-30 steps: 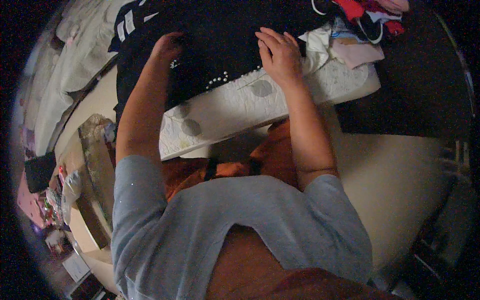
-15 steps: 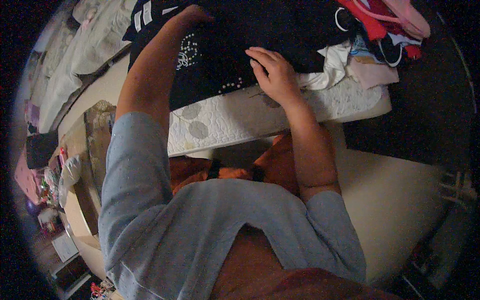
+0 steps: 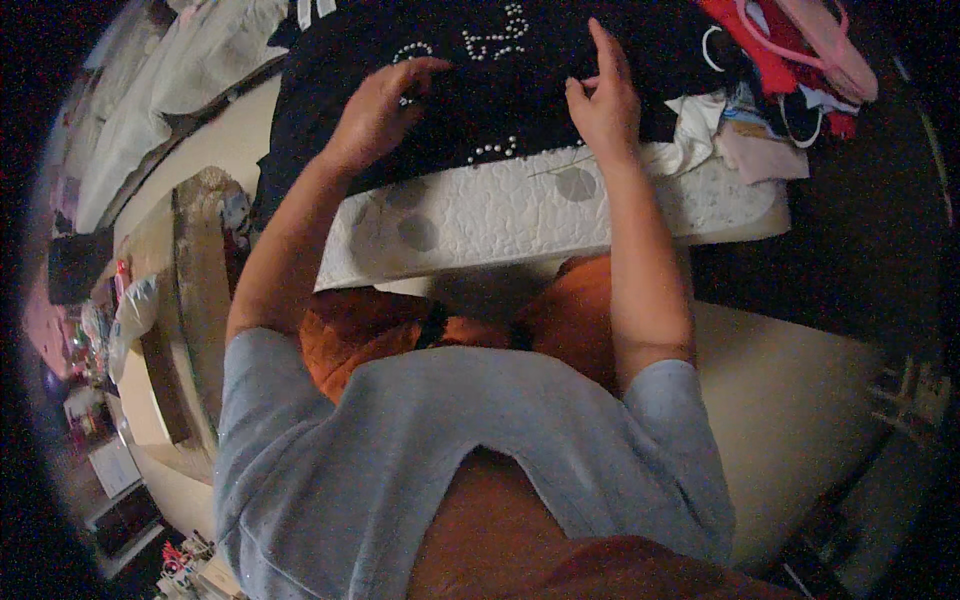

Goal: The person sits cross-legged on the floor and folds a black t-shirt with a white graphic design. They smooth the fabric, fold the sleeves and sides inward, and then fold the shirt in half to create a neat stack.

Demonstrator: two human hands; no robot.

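the garment (image 3: 520, 80) is black with rows of white pearl-like studs. the quilted pad (image 3: 520, 215) beneath is white with grey dots. the shorts (image 3: 370, 335) are orange.

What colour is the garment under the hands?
Black garment, dotted with small white pearl-like beads; the head view shows it.
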